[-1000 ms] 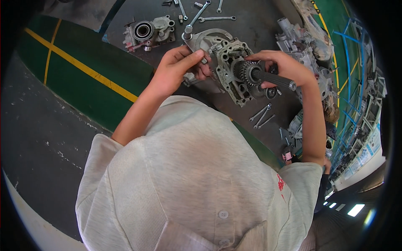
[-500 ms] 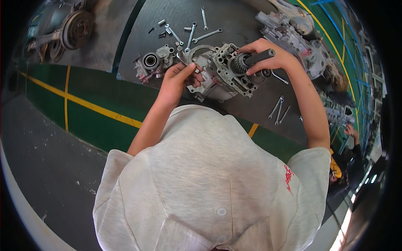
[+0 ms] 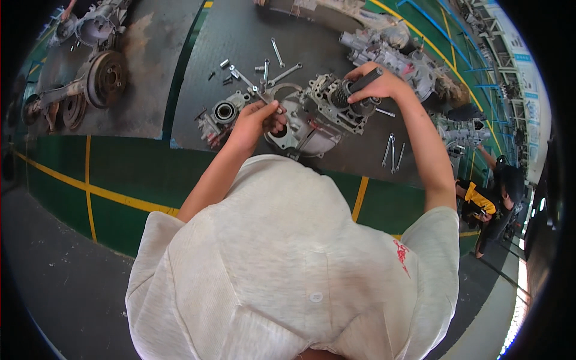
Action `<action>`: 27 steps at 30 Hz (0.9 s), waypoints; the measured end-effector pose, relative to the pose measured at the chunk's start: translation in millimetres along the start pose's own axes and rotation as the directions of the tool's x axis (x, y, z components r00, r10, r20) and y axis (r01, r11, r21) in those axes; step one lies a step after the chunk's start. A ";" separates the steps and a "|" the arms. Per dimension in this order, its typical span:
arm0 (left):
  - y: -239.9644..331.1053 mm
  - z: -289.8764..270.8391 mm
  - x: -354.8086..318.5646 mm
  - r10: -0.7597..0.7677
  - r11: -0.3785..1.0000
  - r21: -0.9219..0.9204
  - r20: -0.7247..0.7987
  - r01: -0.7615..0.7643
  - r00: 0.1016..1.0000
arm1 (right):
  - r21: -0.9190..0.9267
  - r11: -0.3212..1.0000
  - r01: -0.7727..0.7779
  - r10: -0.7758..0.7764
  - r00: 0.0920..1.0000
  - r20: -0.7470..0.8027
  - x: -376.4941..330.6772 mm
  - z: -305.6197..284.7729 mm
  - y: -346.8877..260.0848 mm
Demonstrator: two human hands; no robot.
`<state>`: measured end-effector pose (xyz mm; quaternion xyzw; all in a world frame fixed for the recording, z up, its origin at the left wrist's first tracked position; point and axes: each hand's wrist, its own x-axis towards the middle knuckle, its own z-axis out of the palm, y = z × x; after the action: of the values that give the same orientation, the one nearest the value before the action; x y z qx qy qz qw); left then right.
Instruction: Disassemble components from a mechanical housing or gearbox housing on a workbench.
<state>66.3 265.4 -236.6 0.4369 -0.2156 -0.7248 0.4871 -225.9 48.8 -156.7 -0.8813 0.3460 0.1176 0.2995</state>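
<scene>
Left hand (image 3: 252, 125): grip pressed together, thumb against curled fingers, pinching a slim metal tool (image 3: 261, 95) near its end. Right hand (image 3: 381, 83): grip curved round a geared shaft (image 3: 367, 84), thumb and forefinger parted by its thickness, thumb against the gears; other fingertips hidden.

The shaft stands out at a tilt from one grey metal casing (image 3: 315, 133), which lies on the dark counter (image 3: 240, 33) just ahead of the wearer's chest.

Writing: red script on the pale shirt (image 3: 288, 240), chest, wearer's right. Wall panels (image 3: 523, 58), far right, are too small to read.

Counts: three wrenches (image 3: 393, 155) lying near one another, right of the casing. Three more wrenches (image 3: 285, 74) beyond it. One further slim tool (image 3: 242, 78) by the head of the pinched one; cannot tell whether they touch. One small housing (image 3: 210, 125) with a single round bearing (image 3: 225, 112), just left of the left hand. One larger gearbox (image 3: 414, 69) past the right hand. One second person (image 3: 504, 192), dark and yellow clothing, far right.
</scene>
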 end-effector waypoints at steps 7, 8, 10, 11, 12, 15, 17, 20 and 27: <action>7.3 -11.2 -17.0 0.033 0.999 0.025 -0.008 -0.033 0.999 | -0.029 0.997 -0.070 0.070 0.997 0.012 -4.9 -2.5 -11.6; 7.8 -9.6 -20.7 0.016 1.000 0.025 -0.036 -0.015 0.999 | -0.015 0.999 -0.052 0.052 0.999 -0.012 -7.2 -1.0 -9.9; 7.4 -9.2 -25.5 -0.014 0.999 0.038 -0.069 0.017 0.998 | 0.004 1.000 -0.020 0.020 0.999 -0.041 -9.1 -2.0 -7.7; 6.7 -9.0 -27.9 -0.009 0.999 0.048 -0.079 0.013 0.997 | 0.034 0.999 0.028 -0.027 0.998 -0.055 -10.2 -5.1 -7.7; 6.1 -7.5 -30.4 -0.010 0.999 0.038 -0.105 0.014 0.994 | 0.066 0.995 0.076 -0.071 0.995 -0.069 -11.8 -9.3 -7.7; 0.4 -3.2 -29.8 -0.009 0.999 0.030 -0.152 0.014 0.988 | 0.055 0.989 0.137 -0.132 0.987 -0.089 -21.3 -28.6 -7.7; -3.7 3.2 -31.9 0.034 0.999 -0.005 -0.148 -0.035 0.988 | -0.032 0.986 0.165 -0.168 0.978 -0.122 -29.3 -46.6 -11.9; -5.9 18.0 -38.0 0.051 0.999 -0.008 -0.191 -0.053 0.980 | 0.065 0.979 0.193 -0.184 0.974 -0.135 -36.6 -65.4 -16.7; -32.9 39.6 -39.6 0.144 0.985 -0.063 -0.212 -0.161 0.967 | 0.036 0.972 0.231 -0.211 0.933 -0.291 -58.2 -85.7 -1.1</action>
<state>21.6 310.6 -223.3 0.4723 -0.1678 -0.6439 0.5781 -267.8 28.6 -64.2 -0.9113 0.2882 -0.0574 0.2884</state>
